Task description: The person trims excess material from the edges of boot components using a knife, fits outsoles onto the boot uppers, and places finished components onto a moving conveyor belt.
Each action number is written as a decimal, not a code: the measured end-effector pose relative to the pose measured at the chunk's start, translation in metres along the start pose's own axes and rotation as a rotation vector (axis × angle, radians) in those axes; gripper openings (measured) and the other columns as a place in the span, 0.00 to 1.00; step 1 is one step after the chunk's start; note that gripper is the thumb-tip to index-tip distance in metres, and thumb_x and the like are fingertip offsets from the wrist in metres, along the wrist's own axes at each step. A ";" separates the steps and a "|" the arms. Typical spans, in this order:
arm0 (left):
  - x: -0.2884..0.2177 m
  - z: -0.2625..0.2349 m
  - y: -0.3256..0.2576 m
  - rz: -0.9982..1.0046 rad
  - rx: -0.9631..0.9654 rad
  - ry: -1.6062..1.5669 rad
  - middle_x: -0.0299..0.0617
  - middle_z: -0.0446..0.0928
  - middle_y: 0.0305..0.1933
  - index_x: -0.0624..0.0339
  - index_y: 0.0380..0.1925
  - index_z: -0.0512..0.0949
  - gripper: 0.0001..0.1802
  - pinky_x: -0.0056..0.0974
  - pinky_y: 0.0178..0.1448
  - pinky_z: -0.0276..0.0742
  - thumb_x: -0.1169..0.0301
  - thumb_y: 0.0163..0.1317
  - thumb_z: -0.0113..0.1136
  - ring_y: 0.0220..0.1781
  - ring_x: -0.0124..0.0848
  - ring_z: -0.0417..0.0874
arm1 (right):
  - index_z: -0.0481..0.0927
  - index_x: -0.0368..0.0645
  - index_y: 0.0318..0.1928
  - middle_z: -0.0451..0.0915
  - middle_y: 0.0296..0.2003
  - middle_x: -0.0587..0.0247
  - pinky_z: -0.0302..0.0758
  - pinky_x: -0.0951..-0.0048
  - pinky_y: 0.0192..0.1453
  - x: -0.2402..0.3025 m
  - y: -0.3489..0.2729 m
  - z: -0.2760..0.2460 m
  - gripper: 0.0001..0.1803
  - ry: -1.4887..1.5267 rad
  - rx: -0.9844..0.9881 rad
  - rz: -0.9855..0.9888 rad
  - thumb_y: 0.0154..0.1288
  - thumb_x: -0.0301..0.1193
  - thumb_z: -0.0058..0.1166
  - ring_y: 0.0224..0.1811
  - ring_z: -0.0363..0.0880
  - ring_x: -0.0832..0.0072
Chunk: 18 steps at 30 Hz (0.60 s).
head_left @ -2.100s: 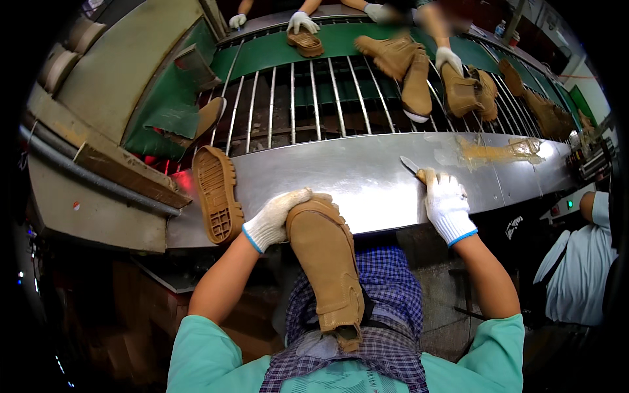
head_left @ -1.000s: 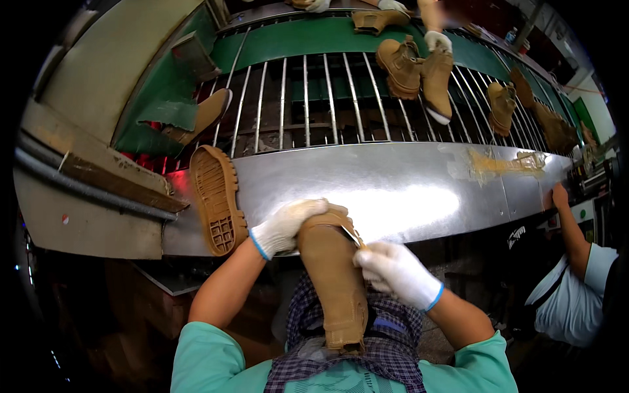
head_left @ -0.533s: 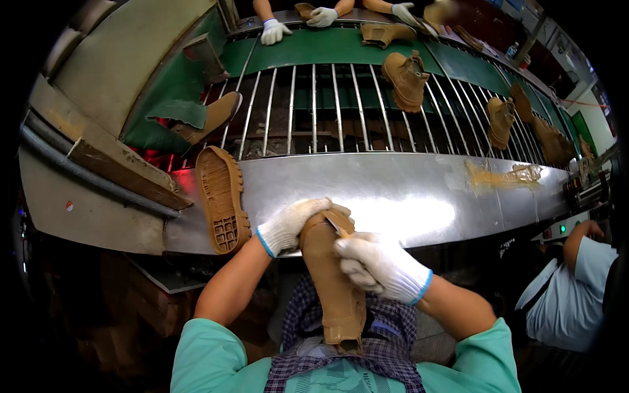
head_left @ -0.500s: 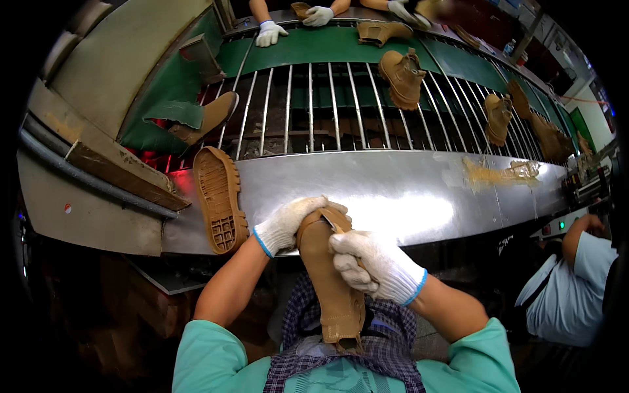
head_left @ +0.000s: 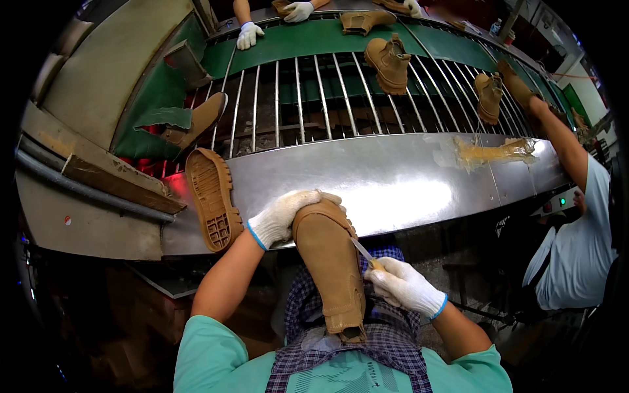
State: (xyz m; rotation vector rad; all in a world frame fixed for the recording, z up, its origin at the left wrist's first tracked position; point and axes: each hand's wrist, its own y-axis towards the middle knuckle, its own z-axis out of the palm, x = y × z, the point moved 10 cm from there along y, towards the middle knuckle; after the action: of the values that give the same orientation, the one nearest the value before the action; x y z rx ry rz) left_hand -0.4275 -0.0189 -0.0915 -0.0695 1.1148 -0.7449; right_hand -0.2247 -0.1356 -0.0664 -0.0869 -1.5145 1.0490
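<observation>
- Head view: tan boot (head_left: 331,262) held upright-ish against the person's lap, toe end up near the edge of the steel table (head_left: 393,177), opening end down on the checked apron (head_left: 386,340).
- Left hand (head_left: 285,216), white glove, wrapped over the boot's toe end, gripping it from the left side.
- Right hand (head_left: 403,288), white glove, closed on a small knife (head_left: 363,252); blade tip touches the boot's right side, about mid-length.
- Boot sits between the two hands: left on top, right lower and beside it.
- A sole (head_left: 211,206) lies tread-up on the table, just left of the left hand.
- More tan boots (head_left: 390,62) on the rod rack (head_left: 301,98) and green belt beyond.
- Other people's gloved hands (head_left: 249,34) at the far edge; another person's arm at right.
</observation>
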 end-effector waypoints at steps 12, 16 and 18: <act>-0.004 -0.003 -0.001 0.010 0.053 -0.009 0.67 0.80 0.66 0.80 0.64 0.77 0.35 0.50 0.75 0.79 0.53 0.77 0.55 0.67 0.52 0.84 | 0.76 0.41 0.47 0.69 0.21 0.72 0.57 0.80 0.11 -0.006 0.037 0.031 0.23 0.632 0.137 -0.019 0.88 0.49 0.44 0.11 0.59 0.84; -0.005 -0.003 0.003 0.035 0.099 0.087 0.67 0.81 0.66 0.81 0.64 0.77 0.34 0.50 0.75 0.79 0.54 0.76 0.56 0.67 0.53 0.84 | 0.76 0.41 0.48 0.70 0.22 0.72 0.61 0.79 0.16 -0.028 0.023 0.007 0.20 0.376 0.077 0.013 0.87 0.47 0.46 0.15 0.62 0.84; -0.003 -0.003 0.004 0.054 0.100 0.079 0.68 0.81 0.65 0.81 0.63 0.78 0.33 0.50 0.76 0.78 0.56 0.76 0.55 0.67 0.53 0.84 | 0.75 0.41 0.46 0.69 0.23 0.71 0.62 0.78 0.20 -0.014 0.006 -0.012 0.19 0.023 -0.133 -0.011 0.86 0.46 0.46 0.17 0.62 0.83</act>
State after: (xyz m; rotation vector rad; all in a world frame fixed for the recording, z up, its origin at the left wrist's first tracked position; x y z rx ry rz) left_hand -0.4282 -0.0134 -0.0925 0.0751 1.1479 -0.7592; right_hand -0.2141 -0.1338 -0.0821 -0.1829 -1.5616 0.9346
